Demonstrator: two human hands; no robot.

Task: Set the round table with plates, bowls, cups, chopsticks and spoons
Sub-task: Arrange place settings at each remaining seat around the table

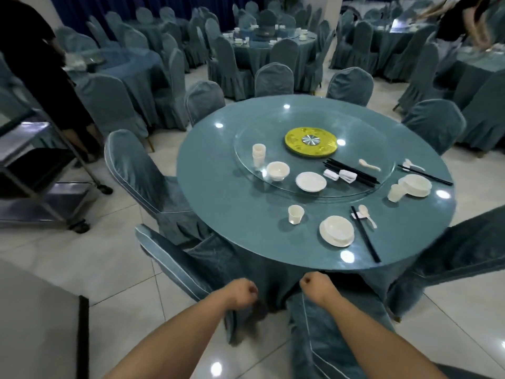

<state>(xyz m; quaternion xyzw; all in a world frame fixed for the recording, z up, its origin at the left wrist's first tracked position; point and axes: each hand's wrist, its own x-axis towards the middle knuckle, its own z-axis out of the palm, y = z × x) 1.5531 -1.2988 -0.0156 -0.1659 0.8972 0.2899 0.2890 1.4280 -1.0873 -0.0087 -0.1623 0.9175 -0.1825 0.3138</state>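
Both forearms reach fwd, low, short of the round table [218,203]. Left hand [241,295] & right hand [317,288] are clenched fists, nothing held, knuckles facing in twd each other, just apart. On table nr edge: cup [295,214], bowl on plate [337,231], chopsticks [365,234], spoon [367,214] beside them.

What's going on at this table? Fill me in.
A person is setting the round table. Both hands are curled and hold nothing: left hand, right hand, low in front of the near edge. Two places are laid, the nearer with a bowl on a plate, a cup, chopsticks and a spoon. Stacked cups and spare chopsticks wait on the glass turntable.
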